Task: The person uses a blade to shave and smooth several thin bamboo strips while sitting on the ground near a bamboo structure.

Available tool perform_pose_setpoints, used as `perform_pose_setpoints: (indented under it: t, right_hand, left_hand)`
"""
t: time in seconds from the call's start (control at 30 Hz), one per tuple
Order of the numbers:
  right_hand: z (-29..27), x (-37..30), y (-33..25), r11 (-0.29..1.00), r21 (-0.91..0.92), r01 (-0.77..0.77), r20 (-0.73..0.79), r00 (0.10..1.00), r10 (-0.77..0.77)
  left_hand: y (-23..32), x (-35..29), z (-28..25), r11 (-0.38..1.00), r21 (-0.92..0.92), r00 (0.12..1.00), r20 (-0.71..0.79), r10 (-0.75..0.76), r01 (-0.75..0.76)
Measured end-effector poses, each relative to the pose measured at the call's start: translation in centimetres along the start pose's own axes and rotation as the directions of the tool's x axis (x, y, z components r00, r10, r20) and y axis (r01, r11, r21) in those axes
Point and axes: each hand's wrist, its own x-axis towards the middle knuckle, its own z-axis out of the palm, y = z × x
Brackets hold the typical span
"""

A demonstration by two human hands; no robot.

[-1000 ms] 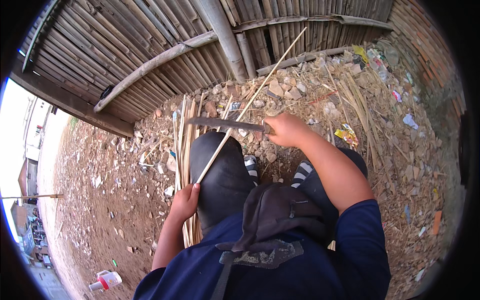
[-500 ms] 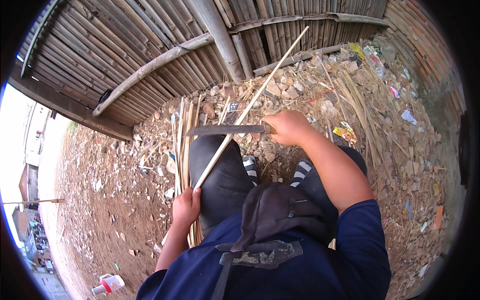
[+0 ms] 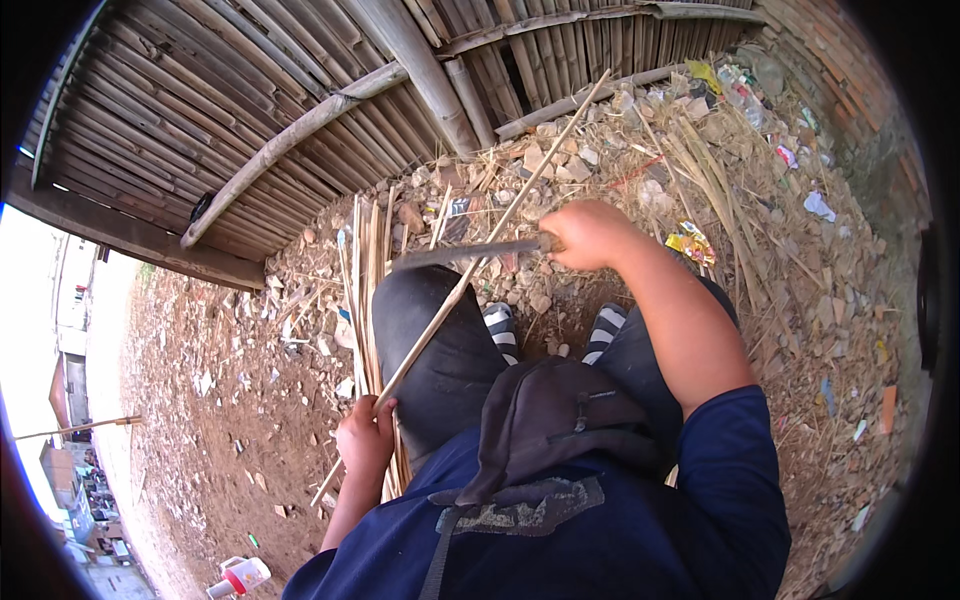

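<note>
My left hand (image 3: 366, 436) is closed around a long, thin bamboo strip (image 3: 440, 315), beside my left thigh. The strip slants up and away to the right, and its lower end sticks out behind that hand. In my right hand (image 3: 592, 235) is the handle of a long knife (image 3: 500, 250), above and between my knees. Its dark blade points left and crosses the strip over my left knee; motion blurs it slightly, and I cannot tell whether it touches. A bundle of bamboo strips (image 3: 366, 300) lies along the outer side of my left leg.
A bamboo wall (image 3: 290, 90) with a thick post (image 3: 425, 75) stands ahead, and a brick wall (image 3: 850, 70) at right. Stones and litter cover the ground. More loose strips (image 3: 715, 190) lie at far right. A white and red plastic container (image 3: 240, 576) is at lower left.
The strip has turned from its pale side to a browner one, and its lower end now extends past my left hand. My right hand and the knife have shifted slightly right.
</note>
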Motion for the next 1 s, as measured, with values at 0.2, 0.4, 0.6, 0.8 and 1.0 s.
perform_pose_setpoints:
  t: [0.2, 0.4, 0.6, 0.8, 1.0]
  right_hand:
    - [0.7, -0.1, 3.5, 0.992, 0.076, -0.1, -0.219, 0.969, 0.114]
    - [0.8, 0.1, 0.8, 1.0, -0.006, 0.0, -0.079, 0.997, 0.0]
    - [2.9, 1.7, 5.0, 0.989, 0.145, -0.022, -0.131, 0.991, 0.041]
    - [1.3, 1.0, 2.4, 0.991, 0.136, -0.005, -0.152, 0.988, 0.026]
    - [1.3, 1.1, 2.1, 0.99, 0.143, 0.017, -0.009, 1.0, -0.016]
  left_hand:
    - [0.4, 0.2, -1.1, 0.996, -0.09, 0.989, 0.145, 0.001, 0.012]
    - [-1.0, 0.6, -0.3, 0.987, -0.156, 0.964, 0.267, 0.007, 0.036]
    - [-0.2, -0.5, 0.6, 1.0, -0.02, 0.992, 0.123, -0.011, 0.013]
    - [-1.1, -0.7, 1.1, 0.905, -0.366, 0.965, 0.224, -0.138, 0.215]
    - [-0.5, 0.1, 0.4, 0.991, -0.126, 0.974, 0.228, -0.016, 0.046]
